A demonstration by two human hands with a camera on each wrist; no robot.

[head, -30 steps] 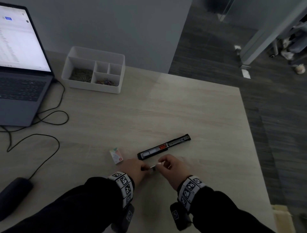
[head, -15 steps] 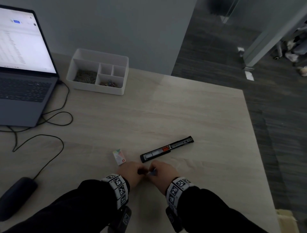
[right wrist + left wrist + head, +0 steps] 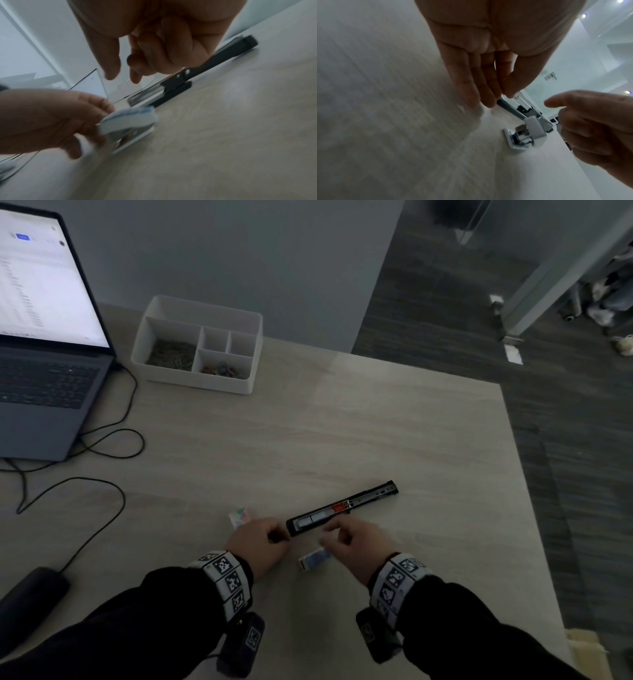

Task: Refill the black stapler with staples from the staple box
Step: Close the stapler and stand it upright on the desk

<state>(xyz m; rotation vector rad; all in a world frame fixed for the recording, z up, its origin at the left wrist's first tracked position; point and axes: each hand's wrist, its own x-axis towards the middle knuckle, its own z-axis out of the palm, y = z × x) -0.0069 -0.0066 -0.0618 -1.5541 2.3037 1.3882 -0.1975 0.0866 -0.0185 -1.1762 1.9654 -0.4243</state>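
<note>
The black stapler point(image 3: 342, 508) lies opened flat on the table, and its metal staple channel point(image 3: 149, 93) faces up. My left hand point(image 3: 275, 537) pinches the stapler's near end between thumb and fingertips point(image 3: 489, 104). Just right of it, my right hand point(image 3: 330, 534) hovers with curled fingers point(image 3: 135, 78). They hold something pale and blurred that looks like a staple strip. The small staple box point(image 3: 313, 559) lies on the table between my wrists. In the left wrist view the staple box point(image 3: 536, 128) has its tray slid part way out, showing staples.
A small colourful packet point(image 3: 238, 515) lies left of my left hand. A white organiser point(image 3: 198, 378) with clips stands at the back. An open laptop point(image 3: 41, 371), cables point(image 3: 102, 446) and a black block point(image 3: 30, 594) are at the left. The table edge point(image 3: 534, 508) runs along the right.
Both hands held the staple box together before. Now it lies on the table, my left hand has gone to the stapler's near end, and my right hand has lifted away toward the stapler.
</note>
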